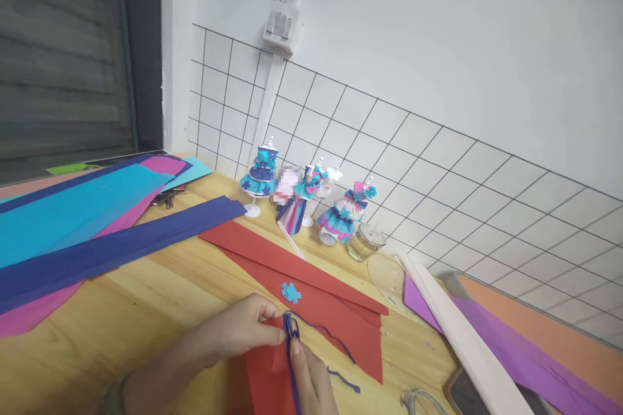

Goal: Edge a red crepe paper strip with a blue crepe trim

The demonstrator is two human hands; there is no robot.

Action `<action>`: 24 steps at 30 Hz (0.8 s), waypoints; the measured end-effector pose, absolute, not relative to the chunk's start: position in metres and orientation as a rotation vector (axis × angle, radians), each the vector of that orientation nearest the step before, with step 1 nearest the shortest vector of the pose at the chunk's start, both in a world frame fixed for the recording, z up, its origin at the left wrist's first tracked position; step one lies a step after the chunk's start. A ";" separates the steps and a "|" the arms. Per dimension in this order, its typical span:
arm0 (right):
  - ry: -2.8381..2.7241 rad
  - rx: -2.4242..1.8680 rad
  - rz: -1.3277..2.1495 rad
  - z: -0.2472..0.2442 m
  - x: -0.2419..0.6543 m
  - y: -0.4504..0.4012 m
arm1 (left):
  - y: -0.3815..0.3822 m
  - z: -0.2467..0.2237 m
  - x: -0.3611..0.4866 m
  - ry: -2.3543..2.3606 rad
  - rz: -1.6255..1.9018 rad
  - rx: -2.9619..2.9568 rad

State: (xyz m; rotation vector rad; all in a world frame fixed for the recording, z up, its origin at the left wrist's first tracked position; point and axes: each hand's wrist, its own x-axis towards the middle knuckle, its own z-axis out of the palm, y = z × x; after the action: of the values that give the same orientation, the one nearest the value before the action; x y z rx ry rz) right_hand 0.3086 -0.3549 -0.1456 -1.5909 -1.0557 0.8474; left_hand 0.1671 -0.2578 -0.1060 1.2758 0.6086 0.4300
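My left hand (256, 324) pinches the top corner of a red sheet (267, 373) near the bottom centre. Beside it, my right hand (311, 376) presses its fingers on a thin dark blue strip (293, 389) along the sheet's right edge. The strip is looped at the top, and a loose end trails to the right. Behind the hands lies a larger folded red piece (311, 279) with light blue flower cut-outs (291, 293) on it. A short blue scrap (344, 380) rests right of my right hand.
Blue, turquoise and pink sheets (87, 207) cover the left. Small dress forms (259, 175) and a glass (366, 243) stand at the back by a wire grid. A pale roll (462, 331), purple sheets (525, 350) and a dark phone-like object (470, 392) lie at the right.
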 end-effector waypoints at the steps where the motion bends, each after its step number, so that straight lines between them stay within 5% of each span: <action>1: -1.056 -1.590 0.851 -0.145 0.309 -0.355 | -0.258 -0.106 0.167 0.607 0.429 1.275; 24: -1.089 -1.566 0.699 -0.154 0.302 -0.355 | -0.257 -0.104 0.170 0.683 0.447 1.368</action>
State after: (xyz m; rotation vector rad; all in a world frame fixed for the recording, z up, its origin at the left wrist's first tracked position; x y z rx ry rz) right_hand 0.3020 -0.3552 -0.1542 -1.5662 -1.0895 0.6990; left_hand 0.1698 -0.2572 -0.1044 1.3682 0.6833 0.4470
